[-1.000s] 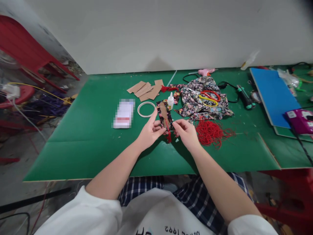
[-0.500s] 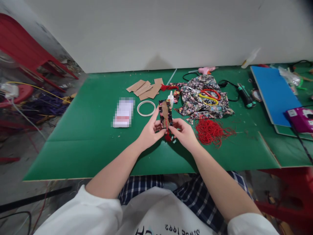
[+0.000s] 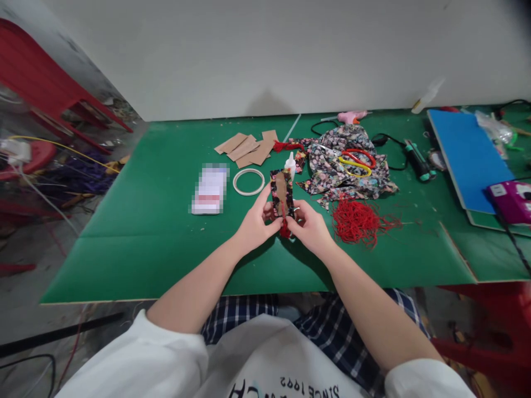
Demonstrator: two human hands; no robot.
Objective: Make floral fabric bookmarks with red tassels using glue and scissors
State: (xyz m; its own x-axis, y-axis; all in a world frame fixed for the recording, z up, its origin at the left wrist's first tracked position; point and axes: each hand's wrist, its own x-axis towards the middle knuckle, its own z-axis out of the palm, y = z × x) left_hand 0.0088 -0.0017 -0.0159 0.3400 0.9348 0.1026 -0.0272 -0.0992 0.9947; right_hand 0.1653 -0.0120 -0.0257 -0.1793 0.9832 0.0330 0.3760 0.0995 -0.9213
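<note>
Both hands on same piece, closed down, no wide opening. Left hand [image 3: 258, 224] and right hand [image 3: 313, 224] pinch the near end of the wrapped strip [image 3: 282, 190], brown backing up, floral fabric edging; thumbs on top close together, fingers behind partly hidden. Strip runs out from the thumbs toward 12 o'clock, long axis roughly 12–6, far end unheld. Left hand comes in from 8, right hand from 4; about equally near, neither clearly closer. Red tassel [image 3: 285, 229] at the 6 o'clock end, just by the thumbs, partly covered; can't tell how it's attached. Glue bottle [image 3: 291, 165] at 12, just beyond the strip's far end, partly hidden by it; touching or apart, can't tell. Tape roll [image 3: 249, 193] between 10 and 11, phone [image 3: 209, 190] at 10, cardboard pieces [image 3: 244, 149] at 11. Red thread pile [image 3: 355, 222] at 3, scissors [image 3: 352, 161] at 2 on floral cloth [image 3: 332, 181].
</note>
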